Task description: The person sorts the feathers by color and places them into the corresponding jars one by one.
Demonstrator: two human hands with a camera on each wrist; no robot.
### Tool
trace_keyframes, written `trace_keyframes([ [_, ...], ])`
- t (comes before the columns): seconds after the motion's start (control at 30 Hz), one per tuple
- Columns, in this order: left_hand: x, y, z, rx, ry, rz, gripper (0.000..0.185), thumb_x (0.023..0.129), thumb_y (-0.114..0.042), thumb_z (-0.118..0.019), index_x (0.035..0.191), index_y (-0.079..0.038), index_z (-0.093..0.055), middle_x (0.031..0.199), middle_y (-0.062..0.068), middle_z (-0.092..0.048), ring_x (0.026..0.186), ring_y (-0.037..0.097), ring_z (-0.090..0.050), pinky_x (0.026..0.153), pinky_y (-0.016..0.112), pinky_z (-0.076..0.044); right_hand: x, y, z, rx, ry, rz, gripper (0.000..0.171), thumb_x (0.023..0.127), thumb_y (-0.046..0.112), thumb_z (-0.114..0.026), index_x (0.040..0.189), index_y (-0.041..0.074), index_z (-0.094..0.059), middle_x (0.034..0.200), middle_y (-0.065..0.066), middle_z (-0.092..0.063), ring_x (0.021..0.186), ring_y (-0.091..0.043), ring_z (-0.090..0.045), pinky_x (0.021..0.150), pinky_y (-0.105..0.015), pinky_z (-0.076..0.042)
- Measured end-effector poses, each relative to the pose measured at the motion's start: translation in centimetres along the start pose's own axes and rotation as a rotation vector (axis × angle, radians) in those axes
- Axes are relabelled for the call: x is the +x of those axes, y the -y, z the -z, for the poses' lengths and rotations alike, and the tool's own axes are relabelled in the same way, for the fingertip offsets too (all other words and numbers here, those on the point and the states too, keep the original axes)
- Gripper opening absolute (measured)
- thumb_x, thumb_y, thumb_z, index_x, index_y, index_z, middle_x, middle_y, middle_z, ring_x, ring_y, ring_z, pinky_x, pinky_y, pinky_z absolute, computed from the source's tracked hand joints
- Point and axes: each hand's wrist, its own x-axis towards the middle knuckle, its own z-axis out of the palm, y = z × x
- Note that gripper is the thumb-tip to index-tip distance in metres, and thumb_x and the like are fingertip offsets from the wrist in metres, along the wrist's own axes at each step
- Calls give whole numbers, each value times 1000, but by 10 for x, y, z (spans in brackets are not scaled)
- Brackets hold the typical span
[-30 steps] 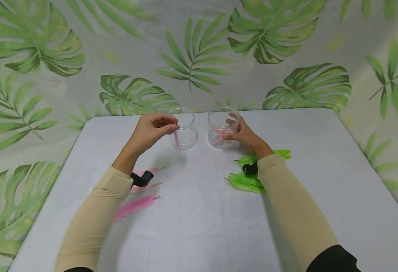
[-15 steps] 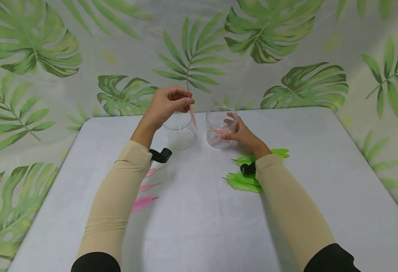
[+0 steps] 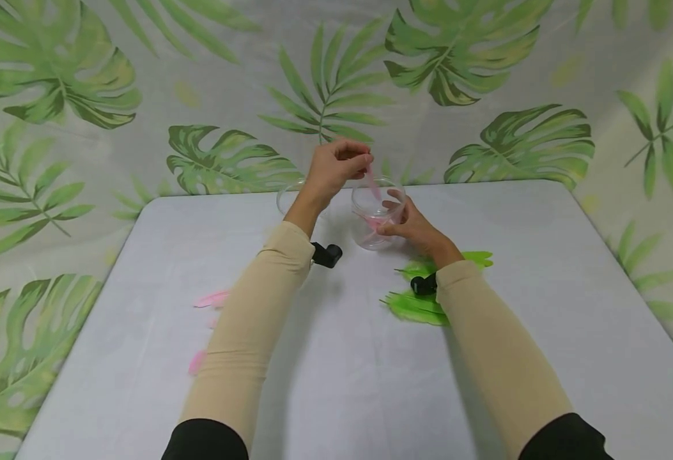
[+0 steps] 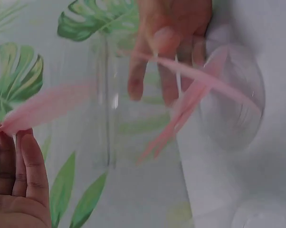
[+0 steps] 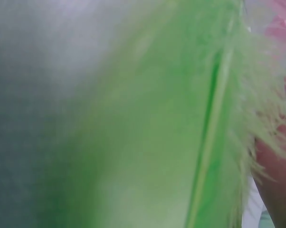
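Observation:
My left hand (image 3: 336,167) pinches a pink feather (image 3: 373,183) by its end. The feather hangs down over the mouth of the right clear jar (image 3: 365,206); in the left wrist view, its free tip reaches the jar's rim. My right hand (image 3: 415,227) grips this jar from the right side, fingers behind and thumb in front. Inside the jar several pink feathers (image 4: 188,102) lie crossed. A second clear jar (image 3: 284,197) stands to the left, mostly hidden behind my left wrist. A green feather (image 5: 214,118) fills much of the right wrist view, close up and blurred.
Pink feathers (image 3: 212,299) lie on the left of the white-covered table (image 3: 371,383), partly hidden by my left sleeve. Green feathers (image 3: 415,310) lie under my right wrist. A leaf-printed cloth (image 3: 227,76) hangs behind the table.
My left hand has lifted the pink feather up from inside the left jar and carried it right, over the right jar. The right hand keeps holding its jar in place.

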Motion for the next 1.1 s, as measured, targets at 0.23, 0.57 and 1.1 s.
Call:
trace_keyframes([
  [0.23, 0, 15, -22, -24, 22, 5, 21, 93, -4, -66, 111, 7, -67, 97, 4, -68, 89, 11, -66, 89, 34, -59, 1, 0, 1, 5, -2, -13, 89, 90, 6, -66, 157, 24, -10, 166, -12, -20, 152, -30, -25, 124, -49, -20],
  [0.57, -5, 28, -28, 34, 29, 78, 24, 94, -6, -65, 115, 5, -67, 115, 18, -69, 97, 17, -68, 89, 30, -58, -1, -4, 1, -25, -6, -20, 89, 89, 15, -69, 156, 27, -12, 164, -13, -24, 149, -31, -29, 124, -52, -20],
  [1.1, -5, 27, -24, 35, 61, 111, 29, 96, -11, -65, 121, 4, -66, 123, 20, -67, 116, 29, -65, 103, 39, -52, -1, 0, 2, 4, 1, -10, 92, 89, 7, -69, 158, 21, -9, 165, -15, -21, 153, -30, -23, 125, -51, -18],
])
